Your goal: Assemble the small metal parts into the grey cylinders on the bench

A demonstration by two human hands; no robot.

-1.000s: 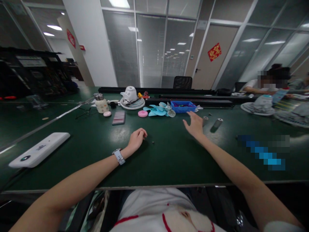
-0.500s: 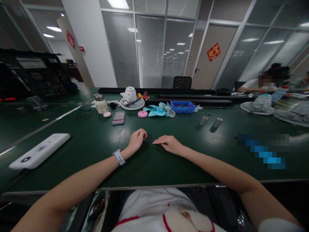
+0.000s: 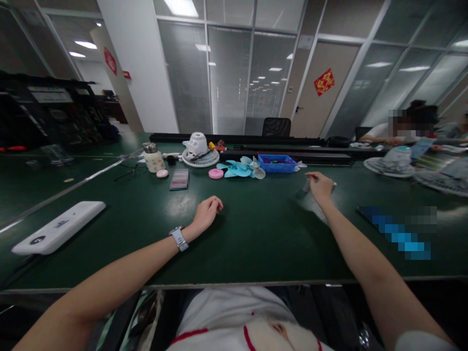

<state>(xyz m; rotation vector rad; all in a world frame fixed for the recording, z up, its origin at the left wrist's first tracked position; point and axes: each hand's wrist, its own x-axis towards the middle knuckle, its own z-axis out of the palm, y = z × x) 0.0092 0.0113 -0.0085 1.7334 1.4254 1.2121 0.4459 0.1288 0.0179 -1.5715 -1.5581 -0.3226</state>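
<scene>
My left hand (image 3: 209,210) rests on the green table top (image 3: 248,243), its fingers loosely curled together and nothing visible in them. A watch with a pale strap (image 3: 179,239) circles that wrist. Farther off to the right, my right hand (image 3: 320,187) is over two small silver cylinders, with thumb and fingers reaching leftward and somewhat apart. One silver cylinder (image 3: 305,186) shows blurred just below the fingertips; whether they touch it I cannot tell. The other cylinder is mostly hidden behind the hand, only an end peeking out at its right side.
Along the back lie a patterned bottle (image 3: 153,160), a white fan part (image 3: 198,147), a pink disc (image 3: 215,173), light-blue fan blades (image 3: 237,168) and a blue bin (image 3: 278,164). A white device (image 3: 60,228) sits at left. People work at the far right beside more fan parts (image 3: 391,161).
My right hand has moved away from beside my left hand, rightward and forward to the silver cylinders, now partly covering them. My left hand has stayed where it was.
</scene>
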